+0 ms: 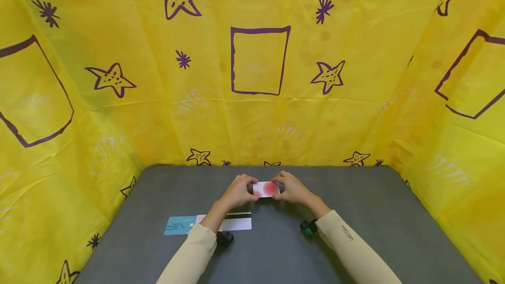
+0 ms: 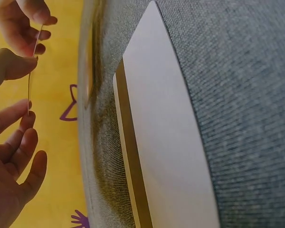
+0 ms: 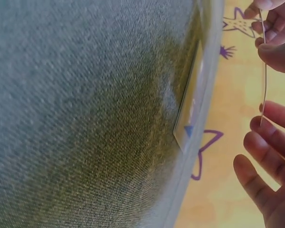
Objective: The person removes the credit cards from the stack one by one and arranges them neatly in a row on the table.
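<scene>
Both hands hold a white card with red circles (image 1: 266, 189) between them, out over the far part of the table. My left hand (image 1: 237, 193) pinches its left end between thumb and fingers. At the other end, my right hand (image 1: 293, 189) pinches it the same way. Seen edge-on in the left wrist view, the card (image 2: 29, 85) is a thin line between the fingertips. In the right wrist view, the card edge (image 3: 265, 85) looks slightly bowed. Behind the hands, another card (image 3: 190, 102) with a blue mark lies on the table, mostly hidden in the head view.
Left of centre on the grey table (image 1: 355, 240) lie a blue card marked VIP (image 1: 179, 226) and a white card with a dark stripe (image 1: 240, 222). A pale card (image 1: 200, 218) between them is partly covered by the left forearm. Yellow patterned cloth (image 1: 260, 130) encloses the table's back and sides.
</scene>
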`<state>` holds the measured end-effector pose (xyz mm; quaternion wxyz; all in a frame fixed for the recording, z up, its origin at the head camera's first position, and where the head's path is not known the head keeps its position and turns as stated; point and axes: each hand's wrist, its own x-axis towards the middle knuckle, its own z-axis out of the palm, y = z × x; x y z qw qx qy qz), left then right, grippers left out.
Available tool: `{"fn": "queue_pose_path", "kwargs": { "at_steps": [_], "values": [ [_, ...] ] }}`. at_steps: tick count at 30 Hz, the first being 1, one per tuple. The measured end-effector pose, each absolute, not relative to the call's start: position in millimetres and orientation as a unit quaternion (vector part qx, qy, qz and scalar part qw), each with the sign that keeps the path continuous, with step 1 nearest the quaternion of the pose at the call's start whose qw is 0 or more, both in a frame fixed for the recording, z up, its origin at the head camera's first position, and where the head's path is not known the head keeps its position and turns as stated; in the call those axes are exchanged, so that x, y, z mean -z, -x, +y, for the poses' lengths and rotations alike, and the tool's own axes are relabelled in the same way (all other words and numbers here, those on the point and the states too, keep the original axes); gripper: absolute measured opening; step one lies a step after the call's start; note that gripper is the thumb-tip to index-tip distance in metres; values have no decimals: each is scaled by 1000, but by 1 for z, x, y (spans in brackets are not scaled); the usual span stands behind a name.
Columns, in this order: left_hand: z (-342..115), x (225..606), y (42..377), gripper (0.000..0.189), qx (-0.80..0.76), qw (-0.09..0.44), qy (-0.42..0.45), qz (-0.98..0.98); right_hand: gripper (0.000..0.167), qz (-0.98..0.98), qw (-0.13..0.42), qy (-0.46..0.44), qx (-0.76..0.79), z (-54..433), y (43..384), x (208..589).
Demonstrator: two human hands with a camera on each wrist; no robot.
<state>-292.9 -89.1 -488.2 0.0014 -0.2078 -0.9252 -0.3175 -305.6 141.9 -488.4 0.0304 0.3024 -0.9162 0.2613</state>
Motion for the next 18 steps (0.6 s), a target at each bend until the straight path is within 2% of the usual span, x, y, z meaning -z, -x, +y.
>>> {"fn": "queue_pose_path", "kwargs": {
  "at_steps": [18],
  "values": [
    [-96, 487, 275, 48, 308, 7, 206, -929, 47, -914, 41, -320, -248, 142, 291, 486]
  ]
}}
